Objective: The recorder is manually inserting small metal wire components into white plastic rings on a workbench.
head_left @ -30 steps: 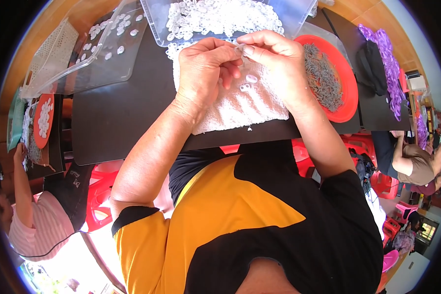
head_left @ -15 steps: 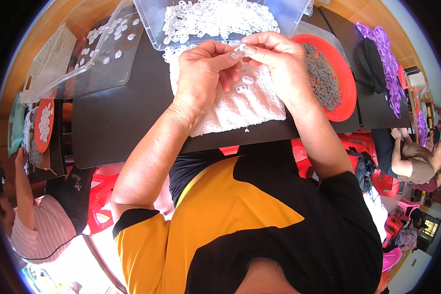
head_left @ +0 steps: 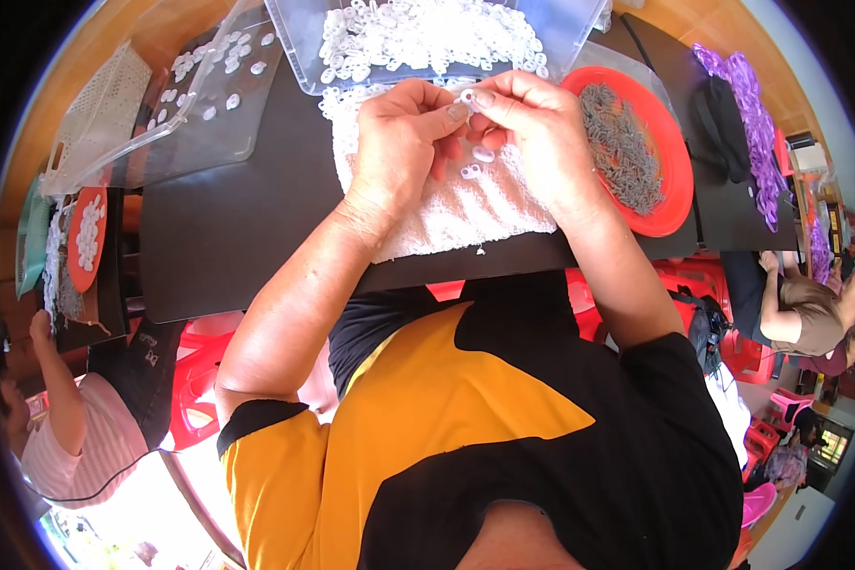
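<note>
Upper centre of the frame: I have both hands raised above a pale towel (head_left: 465, 214) on the dark surface (head_left: 247, 228), fingertips almost meeting. Between them, a small white ringed piece (head_left: 466, 96).

Right hand (head_left: 541, 123): grip pinched, thumb and forefinger on the piece. Left hand (head_left: 396, 138): thumb and forefinger drawn together just below and left of it; whether this grip also bears on the piece, I cannot tell.

Key relation: the piece lies at the right thumb's tip, up and right of the left thumb's. Right hand looks nearer to me. Long axis of the piece: too small and part-covered to read.

Below the fingers, on the towel, two loose bits: a white oval (head_left: 484, 154), long axis sloping down to the right, and a two-holed white link (head_left: 470, 172) just beside it.

Top centre, a clear bin (head_left: 293, 47) of white links (head_left: 427, 38). Right of the right hand, a red plate (head_left: 676, 180) heaped with slim gray parts (head_left: 622, 152).
</note>
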Action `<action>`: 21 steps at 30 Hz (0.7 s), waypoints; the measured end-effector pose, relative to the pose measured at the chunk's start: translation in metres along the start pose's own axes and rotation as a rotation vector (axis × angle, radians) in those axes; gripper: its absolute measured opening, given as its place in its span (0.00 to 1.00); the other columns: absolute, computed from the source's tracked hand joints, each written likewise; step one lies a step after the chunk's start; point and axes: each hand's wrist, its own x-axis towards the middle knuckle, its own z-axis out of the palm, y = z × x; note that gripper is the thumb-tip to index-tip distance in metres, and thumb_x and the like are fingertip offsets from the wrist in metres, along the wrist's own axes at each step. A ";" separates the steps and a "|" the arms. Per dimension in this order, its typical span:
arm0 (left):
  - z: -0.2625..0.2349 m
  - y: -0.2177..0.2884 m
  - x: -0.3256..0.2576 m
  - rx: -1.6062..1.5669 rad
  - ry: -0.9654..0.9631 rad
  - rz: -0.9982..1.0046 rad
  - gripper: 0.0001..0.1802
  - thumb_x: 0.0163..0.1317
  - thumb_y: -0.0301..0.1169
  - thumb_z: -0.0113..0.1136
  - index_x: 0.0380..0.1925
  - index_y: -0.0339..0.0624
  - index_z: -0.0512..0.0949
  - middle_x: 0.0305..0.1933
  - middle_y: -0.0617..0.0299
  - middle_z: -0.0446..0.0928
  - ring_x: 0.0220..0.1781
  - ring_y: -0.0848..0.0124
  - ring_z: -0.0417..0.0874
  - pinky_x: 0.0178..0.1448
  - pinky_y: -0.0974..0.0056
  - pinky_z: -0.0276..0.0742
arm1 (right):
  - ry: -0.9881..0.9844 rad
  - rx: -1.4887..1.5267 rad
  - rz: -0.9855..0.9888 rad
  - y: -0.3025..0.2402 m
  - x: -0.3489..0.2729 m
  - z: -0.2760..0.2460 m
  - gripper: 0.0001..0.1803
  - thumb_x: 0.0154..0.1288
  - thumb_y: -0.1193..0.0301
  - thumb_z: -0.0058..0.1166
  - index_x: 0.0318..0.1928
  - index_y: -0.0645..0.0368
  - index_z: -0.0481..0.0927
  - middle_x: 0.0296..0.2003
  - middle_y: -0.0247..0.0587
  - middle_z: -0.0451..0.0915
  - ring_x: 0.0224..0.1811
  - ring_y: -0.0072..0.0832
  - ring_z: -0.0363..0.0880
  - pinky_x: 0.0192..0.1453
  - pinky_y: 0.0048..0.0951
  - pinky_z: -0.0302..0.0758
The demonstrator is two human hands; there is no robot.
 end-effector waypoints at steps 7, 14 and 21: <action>0.003 -0.003 -0.005 0.004 0.054 -0.010 0.06 0.64 0.26 0.60 0.33 0.33 0.77 0.25 0.60 0.77 0.20 0.77 0.73 0.21 0.73 0.66 | 0.009 0.024 -0.006 0.005 -0.004 0.005 0.08 0.66 0.71 0.57 0.39 0.63 0.81 0.28 0.32 0.79 0.30 0.17 0.77 0.34 0.18 0.73; 0.003 0.001 -0.005 -0.045 0.042 -0.027 0.05 0.63 0.25 0.61 0.34 0.33 0.77 0.26 0.61 0.78 0.21 0.77 0.74 0.23 0.73 0.67 | 0.038 -0.074 -0.034 -0.005 -0.006 0.002 0.07 0.66 0.71 0.57 0.38 0.63 0.81 0.28 0.31 0.79 0.30 0.15 0.76 0.35 0.16 0.72; 0.002 0.002 -0.002 -0.034 0.017 0.013 0.04 0.61 0.24 0.62 0.30 0.33 0.78 0.24 0.62 0.77 0.19 0.79 0.74 0.20 0.73 0.66 | 0.010 -0.108 -0.089 -0.003 -0.005 -0.003 0.07 0.65 0.73 0.58 0.39 0.65 0.81 0.29 0.32 0.80 0.31 0.15 0.75 0.37 0.18 0.72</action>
